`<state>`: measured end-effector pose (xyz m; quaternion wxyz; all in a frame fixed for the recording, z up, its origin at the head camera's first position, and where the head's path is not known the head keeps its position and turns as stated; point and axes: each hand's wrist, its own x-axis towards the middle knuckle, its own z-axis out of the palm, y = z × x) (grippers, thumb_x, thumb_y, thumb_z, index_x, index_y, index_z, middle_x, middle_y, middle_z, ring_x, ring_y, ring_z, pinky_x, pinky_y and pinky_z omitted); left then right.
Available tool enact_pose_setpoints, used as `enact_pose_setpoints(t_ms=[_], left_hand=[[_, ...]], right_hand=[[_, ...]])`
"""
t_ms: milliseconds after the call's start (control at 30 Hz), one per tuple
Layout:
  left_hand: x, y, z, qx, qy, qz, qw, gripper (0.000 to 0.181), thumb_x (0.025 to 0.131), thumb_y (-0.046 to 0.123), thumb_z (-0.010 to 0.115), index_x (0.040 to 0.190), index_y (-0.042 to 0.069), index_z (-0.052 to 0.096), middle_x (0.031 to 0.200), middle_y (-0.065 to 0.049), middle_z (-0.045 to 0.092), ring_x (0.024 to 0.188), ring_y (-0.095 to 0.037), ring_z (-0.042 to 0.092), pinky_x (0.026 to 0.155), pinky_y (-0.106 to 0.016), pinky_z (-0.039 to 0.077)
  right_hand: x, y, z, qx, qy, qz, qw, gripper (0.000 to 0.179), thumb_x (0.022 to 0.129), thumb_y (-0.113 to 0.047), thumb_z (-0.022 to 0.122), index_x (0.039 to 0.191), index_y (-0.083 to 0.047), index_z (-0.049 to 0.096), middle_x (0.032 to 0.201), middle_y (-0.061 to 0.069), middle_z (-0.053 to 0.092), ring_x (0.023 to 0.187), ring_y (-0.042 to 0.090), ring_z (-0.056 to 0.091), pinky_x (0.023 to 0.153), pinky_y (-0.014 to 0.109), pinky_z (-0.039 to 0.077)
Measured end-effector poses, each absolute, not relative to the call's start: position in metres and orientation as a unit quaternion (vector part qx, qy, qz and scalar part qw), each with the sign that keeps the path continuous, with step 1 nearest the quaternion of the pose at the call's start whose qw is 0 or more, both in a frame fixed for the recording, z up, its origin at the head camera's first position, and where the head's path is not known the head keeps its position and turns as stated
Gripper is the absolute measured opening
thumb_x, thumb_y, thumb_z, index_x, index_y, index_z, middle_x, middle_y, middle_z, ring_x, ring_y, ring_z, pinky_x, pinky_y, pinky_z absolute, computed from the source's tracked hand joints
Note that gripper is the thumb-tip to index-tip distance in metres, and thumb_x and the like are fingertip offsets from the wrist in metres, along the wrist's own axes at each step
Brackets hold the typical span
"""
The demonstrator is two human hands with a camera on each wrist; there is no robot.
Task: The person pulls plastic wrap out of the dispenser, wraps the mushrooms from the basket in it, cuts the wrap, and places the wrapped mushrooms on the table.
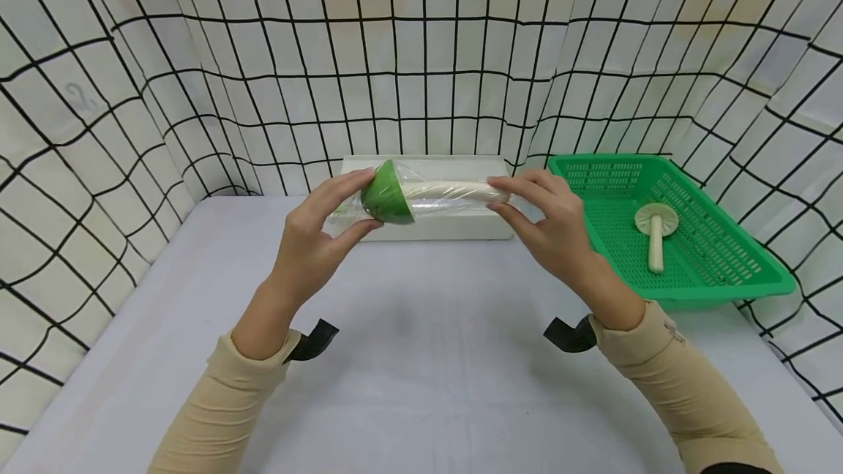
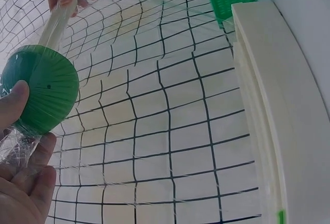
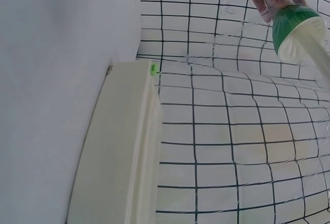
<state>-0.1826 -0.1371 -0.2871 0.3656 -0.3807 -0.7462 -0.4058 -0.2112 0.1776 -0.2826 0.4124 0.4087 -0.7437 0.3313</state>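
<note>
A toy mushroom [image 1: 386, 200] with a green cap and a cream stem lies level in the air, inside clear plastic wrap [image 1: 448, 203]. My left hand [image 1: 309, 243] pinches the cap end between thumb and fingers. At the other end, my right hand [image 1: 549, 218] pinches the tip of the stem through the wrap. The left wrist view shows the rounded top of the green cap [image 2: 46, 90] and crumpled wrap by the left palm. In the right wrist view the gilled underside [image 3: 304, 41] is visible, while the right hand is out of that view.
Behind the hands stands a long white box [image 1: 435, 230] on the white table [image 1: 421, 371]. To the right, a green plastic basket [image 1: 711, 290] holds a second mushroom [image 1: 656, 236] with a pale underside. Black grid netting [image 1: 421, 72] over white sheeting encloses the back and sides.
</note>
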Motion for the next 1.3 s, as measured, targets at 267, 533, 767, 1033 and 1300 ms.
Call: enact_pose_setpoints(t_ms=[267,533,767,1033,1300], left_hand=[[-0.177,-0.137,-0.285,-0.381,-0.745,-0.403,0.369,0.064,0.073,-0.014,0.085,0.132,-0.009,0.06,0.133,-0.021,0.063,0.126,-0.027,0.059,0.108,-0.037,0.046],[-0.173,-0.136,-0.283,-0.387,-0.745,-0.399,0.37,0.063,0.074,-0.012,0.086,0.132,-0.009,0.061,0.133,-0.021,0.063,0.126,-0.029,0.06,0.107,-0.037,0.046],[-0.167,-0.136,-0.279,-0.39,-0.747,-0.391,0.369,0.063,0.074,-0.011,0.086,0.131,-0.008,0.061,0.132,-0.021,0.064,0.125,-0.03,0.06,0.107,-0.036,0.047],[-0.16,-0.135,-0.273,-0.392,-0.746,-0.389,0.373,0.063,0.073,-0.012,0.086,0.131,-0.008,0.062,0.132,-0.021,0.064,0.125,-0.029,0.06,0.107,-0.036,0.046],[-0.157,-0.134,-0.273,-0.396,-0.736,-0.393,0.383,0.064,0.07,-0.014,0.087,0.129,-0.007,0.063,0.129,-0.02,0.065,0.124,-0.029,0.061,0.106,-0.035,0.047]], right_hand=[[-0.207,0.177,-0.28,0.41,-0.737,0.335,0.42,0.041,0.1,-0.037,0.067,0.112,0.002,0.075,0.091,0.015,0.067,0.085,0.03,0.061,0.082,0.038,0.044],[-0.202,0.177,-0.281,0.404,-0.73,0.346,0.429,0.045,0.1,-0.041,0.066,0.11,0.002,0.075,0.093,0.016,0.067,0.086,0.031,0.061,0.083,0.032,0.044],[-0.198,0.177,-0.279,0.406,-0.715,0.363,0.439,0.041,0.1,-0.038,0.068,0.108,0.001,0.076,0.09,0.014,0.068,0.083,0.029,0.061,0.083,0.031,0.044],[-0.193,0.176,-0.275,0.404,-0.709,0.374,0.441,0.042,0.099,-0.04,0.068,0.106,0.001,0.076,0.091,0.014,0.069,0.084,0.029,0.062,0.086,0.027,0.044],[-0.187,0.177,-0.274,0.406,-0.708,0.376,0.438,0.043,0.099,-0.041,0.068,0.107,0.001,0.076,0.092,0.014,0.069,0.085,0.03,0.061,0.085,0.026,0.044]])
